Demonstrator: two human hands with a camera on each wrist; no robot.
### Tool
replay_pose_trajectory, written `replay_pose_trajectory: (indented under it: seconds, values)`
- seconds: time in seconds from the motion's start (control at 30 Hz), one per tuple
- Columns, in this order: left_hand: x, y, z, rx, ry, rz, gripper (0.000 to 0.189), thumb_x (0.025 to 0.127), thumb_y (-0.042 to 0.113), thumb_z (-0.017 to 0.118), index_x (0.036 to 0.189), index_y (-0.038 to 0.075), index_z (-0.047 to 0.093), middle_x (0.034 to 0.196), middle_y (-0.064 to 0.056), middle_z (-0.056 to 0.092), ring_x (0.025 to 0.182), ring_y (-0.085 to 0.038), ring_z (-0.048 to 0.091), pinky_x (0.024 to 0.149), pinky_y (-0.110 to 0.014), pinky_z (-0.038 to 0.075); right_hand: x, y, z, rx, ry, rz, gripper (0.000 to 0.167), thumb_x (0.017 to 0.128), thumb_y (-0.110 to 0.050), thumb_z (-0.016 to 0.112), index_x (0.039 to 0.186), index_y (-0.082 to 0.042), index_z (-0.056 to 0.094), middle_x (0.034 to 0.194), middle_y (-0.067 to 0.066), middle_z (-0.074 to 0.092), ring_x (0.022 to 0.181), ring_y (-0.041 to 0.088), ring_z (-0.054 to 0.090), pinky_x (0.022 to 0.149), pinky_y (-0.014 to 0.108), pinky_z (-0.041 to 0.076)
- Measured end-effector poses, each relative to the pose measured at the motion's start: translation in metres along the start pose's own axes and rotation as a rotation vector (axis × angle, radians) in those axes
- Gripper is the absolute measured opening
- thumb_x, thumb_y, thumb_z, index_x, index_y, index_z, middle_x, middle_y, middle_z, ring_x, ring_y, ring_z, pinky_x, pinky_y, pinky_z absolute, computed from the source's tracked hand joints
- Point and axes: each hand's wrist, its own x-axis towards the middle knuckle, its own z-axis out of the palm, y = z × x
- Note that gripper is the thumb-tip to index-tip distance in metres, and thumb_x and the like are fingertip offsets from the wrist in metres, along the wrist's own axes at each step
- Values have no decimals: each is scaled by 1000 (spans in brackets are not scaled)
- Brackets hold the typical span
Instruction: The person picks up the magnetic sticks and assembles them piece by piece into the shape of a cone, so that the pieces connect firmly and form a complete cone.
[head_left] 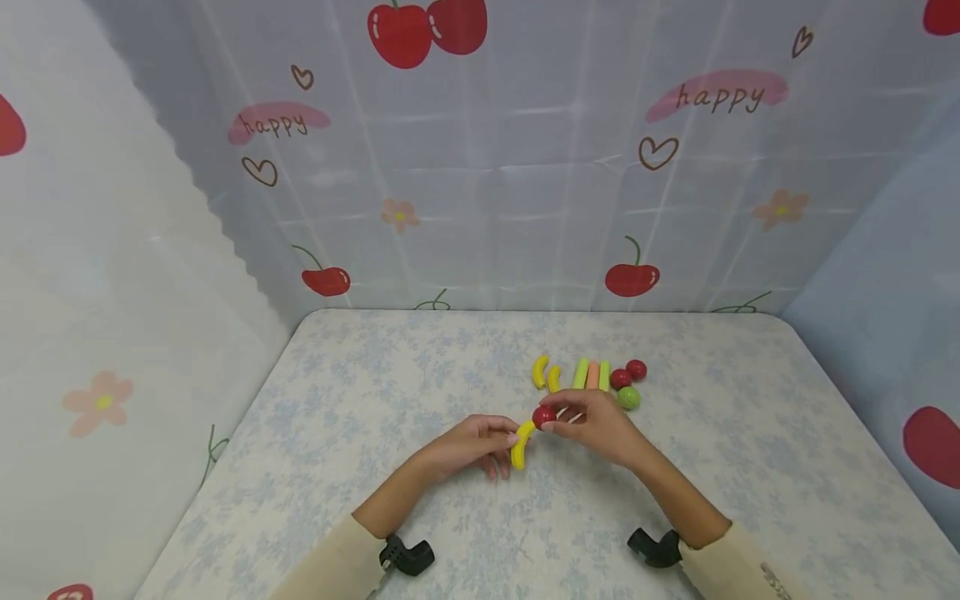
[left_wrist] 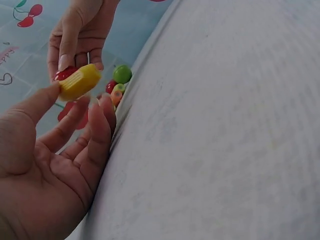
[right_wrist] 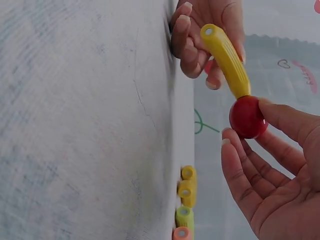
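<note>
My left hand (head_left: 474, 443) pinches a curved yellow stick (head_left: 521, 448) between thumb and fingers, above the table. The stick has ribbed sides and a small silver disc in its free end, seen in the right wrist view. A glossy red ball (right_wrist: 246, 117) is pinched by my right hand (head_left: 600, 423) between thumb and forefinger. Ball and stick meet end to end, the stick's other end right against the ball. In the left wrist view the yellow stick (left_wrist: 80, 82) partly hides the ball. The other right fingers are spread loosely below the ball.
Beyond the hands on the flowered table (head_left: 360, 375) lie two yellow curved sticks (head_left: 540, 372), green straight sticks (head_left: 604, 376), an orange stick (head_left: 593, 375), red balls (head_left: 636, 369) and a green ball (head_left: 628, 398). A printed curtain (head_left: 495, 208) hangs behind the table.
</note>
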Motion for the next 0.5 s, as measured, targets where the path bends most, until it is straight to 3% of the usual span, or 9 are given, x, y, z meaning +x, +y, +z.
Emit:
replay_pose_trajectory:
  seconds: [0.23,0.5]
  values:
    - [3,-3,7,178,56,52,29,101,33,65,113,7,71,77,-7,67,57,-14,59,48,-25,49,0,6,8,25,-58,20,29,88,-17,82,115,-10,75,102,-3,74,86,15,68,75,31,58]
    - [4,-5,9,179,93,55,28,100,35,67,108,8,73,68,-7,64,50,-13,54,44,-24,47,-1,8,13,58,-84,11,32,86,-17,83,115,-6,74,103,2,73,87,18,68,72,28,58]
